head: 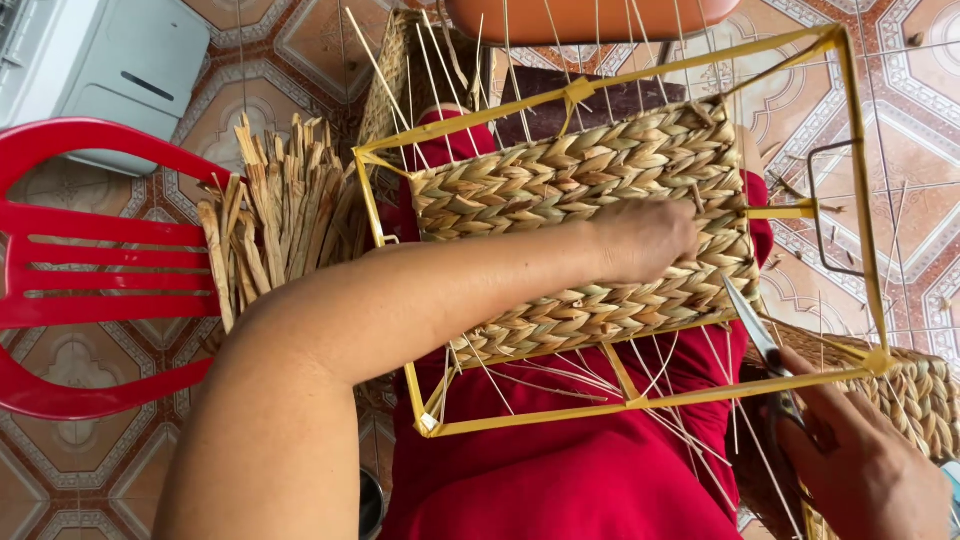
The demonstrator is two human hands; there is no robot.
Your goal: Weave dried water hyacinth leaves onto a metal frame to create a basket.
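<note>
While the person sits with a yellow frame (640,402) across the lap, the left hand (645,238) lies flat on the woven panel (560,180) that fills the frame's upper part, palm down, fingers spread a little over the braids and gripping nothing. The forearm reaches in from the lower left, crossing the frame's near rail. The right hand (865,465) sits at the lower right corner, fingers closed round the handles of scissors (760,340), whose blades point up toward the panel's right edge, just beside the weave. I cannot tell whether the blades touch it. Thin pale stakes (560,375) stick out below the panel and fan over the red cloth (560,480) on the lap. More stakes rise past the frame's far rail. A bundle of dried straw strips (275,215) stands to the left, beside a red plastic chair (90,265) on the patterned tile floor (920,120). Another woven piece (915,395) lies under the right wrist.
</note>
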